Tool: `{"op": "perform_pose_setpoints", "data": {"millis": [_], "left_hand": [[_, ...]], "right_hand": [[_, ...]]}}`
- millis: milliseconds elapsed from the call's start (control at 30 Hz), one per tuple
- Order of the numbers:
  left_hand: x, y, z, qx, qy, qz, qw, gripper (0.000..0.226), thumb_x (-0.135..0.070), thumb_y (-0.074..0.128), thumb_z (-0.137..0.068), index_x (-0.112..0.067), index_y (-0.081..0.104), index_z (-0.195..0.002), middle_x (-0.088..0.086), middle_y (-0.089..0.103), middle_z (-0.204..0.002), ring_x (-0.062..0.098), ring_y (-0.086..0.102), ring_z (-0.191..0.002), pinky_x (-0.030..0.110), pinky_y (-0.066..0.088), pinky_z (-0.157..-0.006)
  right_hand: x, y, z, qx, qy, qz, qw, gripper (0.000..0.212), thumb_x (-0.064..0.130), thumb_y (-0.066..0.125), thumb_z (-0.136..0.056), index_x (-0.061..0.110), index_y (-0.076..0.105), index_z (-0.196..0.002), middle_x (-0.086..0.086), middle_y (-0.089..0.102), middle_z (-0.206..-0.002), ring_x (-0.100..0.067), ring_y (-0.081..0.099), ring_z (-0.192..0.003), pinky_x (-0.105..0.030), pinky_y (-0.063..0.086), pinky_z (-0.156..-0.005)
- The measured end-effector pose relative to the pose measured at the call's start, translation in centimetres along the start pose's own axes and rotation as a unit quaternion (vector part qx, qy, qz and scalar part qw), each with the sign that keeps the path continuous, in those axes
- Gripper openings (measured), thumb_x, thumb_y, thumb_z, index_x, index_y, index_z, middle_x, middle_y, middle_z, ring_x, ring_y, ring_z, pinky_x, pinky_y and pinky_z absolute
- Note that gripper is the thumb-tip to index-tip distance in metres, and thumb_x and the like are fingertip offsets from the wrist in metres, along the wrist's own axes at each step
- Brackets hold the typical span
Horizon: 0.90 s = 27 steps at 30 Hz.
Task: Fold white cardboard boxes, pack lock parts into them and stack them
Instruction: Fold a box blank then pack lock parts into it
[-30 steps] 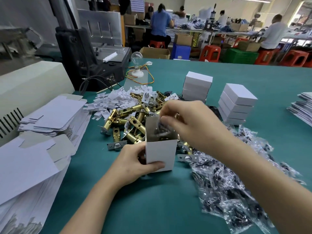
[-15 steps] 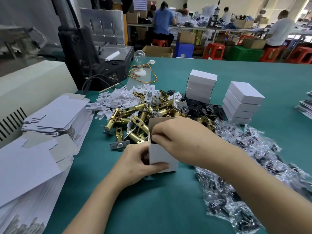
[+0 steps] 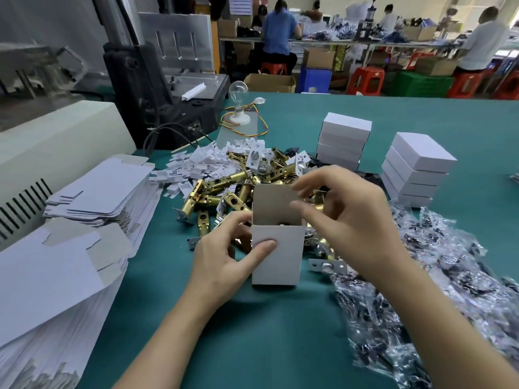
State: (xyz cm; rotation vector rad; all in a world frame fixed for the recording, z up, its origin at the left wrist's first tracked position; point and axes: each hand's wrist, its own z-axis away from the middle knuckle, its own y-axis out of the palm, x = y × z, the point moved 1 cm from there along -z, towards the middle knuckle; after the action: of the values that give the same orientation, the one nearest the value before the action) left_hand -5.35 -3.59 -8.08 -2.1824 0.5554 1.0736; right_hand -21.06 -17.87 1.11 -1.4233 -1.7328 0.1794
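A small white cardboard box (image 3: pixel 276 262) stands upright on the green table, its top open and the rear flap raised. Metal shows inside it. My left hand (image 3: pixel 224 252) grips the box from the left, thumb across its front face. My right hand (image 3: pixel 348 217) is at the top right of the box, thumb and forefinger pinching the raised flap. Behind the box lies a heap of brass lock latches (image 3: pixel 224 192) mixed with white plastic pieces (image 3: pixel 202 164). Two stacks of closed white boxes (image 3: pixel 342 141) (image 3: pixel 415 169) stand further back.
Piles of flat unfolded box blanks (image 3: pixel 92 192) (image 3: pixel 50 282) lie at the left beside a cream machine (image 3: pixel 56 141). Clear bags of dark small parts (image 3: pixel 421 290) spread on the right. A black machine (image 3: pixel 157 88) and a light bulb (image 3: pixel 238 92) are behind. People work at far tables.
My right hand pushed a bagged part down into the box, then lifted out and now pinches the rear flap. My left hand kept its hold on the box.
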Motion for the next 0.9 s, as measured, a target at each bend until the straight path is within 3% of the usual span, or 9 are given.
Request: {"op": "perform_pose_setpoints", "data": {"millis": [133,267,433,600,767,900], "left_hand": [[-0.2,0.1,-0.1,-0.048,0.009,-0.016,0.999,0.058,-0.065,0.073,-0.081,-0.059,0.044,-0.131,-0.020,0.076,-0.097,0.010,0.073,-0.086,0.022,0.051,-0.066],[-0.1,0.0,-0.1,-0.064,0.016,-0.017,0.998,0.063,-0.063,0.074,-0.081,-0.053,0.046,-0.137,-0.013,0.075,-0.095,0.014,0.073,-0.088,0.029,0.054,-0.069],[-0.2,-0.1,-0.1,-0.059,0.007,-0.023,0.998,0.055,-0.060,0.074,-0.083,-0.053,0.057,-0.134,-0.011,0.073,-0.098,0.016,0.071,-0.094,0.034,0.055,-0.075],[-0.8,-0.2,-0.1,-0.050,0.000,-0.014,0.999,0.030,-0.052,0.062,-0.095,-0.048,0.068,-0.125,-0.022,0.071,-0.106,0.012,0.069,-0.099,0.021,0.051,-0.079],[-1.6,-0.3,0.0,-0.052,0.007,-0.001,0.999,0.025,-0.042,0.049,-0.103,-0.035,0.073,-0.107,-0.013,0.074,-0.107,0.021,0.068,-0.103,0.028,0.051,-0.079],[-1.9,-0.2,-0.1,-0.043,0.020,-0.004,0.999,0.027,-0.035,0.047,-0.103,-0.022,0.072,-0.102,-0.010,0.070,-0.102,0.023,0.066,-0.100,0.036,0.053,-0.077]], "right_hand": [[-1.5,1.5,0.4,-0.037,0.067,-0.035,0.996,0.029,0.031,0.086,-0.081,0.027,0.066,-0.101,0.013,0.063,-0.097,-0.014,0.063,-0.074,-0.022,0.050,-0.065],[-2.0,3.0,1.4,-0.043,0.125,-0.124,0.983,0.033,0.028,0.086,-0.082,0.027,0.065,-0.108,0.013,0.069,-0.100,-0.010,0.070,-0.086,-0.029,0.058,-0.071],[-2.5,3.3,2.4,-0.028,0.115,-0.130,0.984,0.035,0.020,0.079,-0.087,0.027,0.070,-0.120,0.017,0.069,-0.114,-0.009,0.069,-0.102,-0.028,0.057,-0.085],[-2.4,3.3,2.8,-0.004,0.082,-0.072,0.994,0.021,0.034,0.071,-0.092,0.025,0.075,-0.111,0.015,0.063,-0.121,-0.004,0.058,-0.122,-0.020,0.048,-0.098],[-2.2,3.2,3.0,-0.009,0.103,-0.103,0.989,0.014,0.026,0.062,-0.101,0.022,0.075,-0.100,0.018,0.070,-0.106,-0.006,0.064,-0.111,-0.023,0.051,-0.090],[-1.6,3.1,3.3,0.002,0.120,-0.144,0.982,0.017,0.025,0.057,-0.104,0.027,0.072,-0.097,0.017,0.072,-0.096,-0.007,0.067,-0.097,-0.016,0.049,-0.076]]}}
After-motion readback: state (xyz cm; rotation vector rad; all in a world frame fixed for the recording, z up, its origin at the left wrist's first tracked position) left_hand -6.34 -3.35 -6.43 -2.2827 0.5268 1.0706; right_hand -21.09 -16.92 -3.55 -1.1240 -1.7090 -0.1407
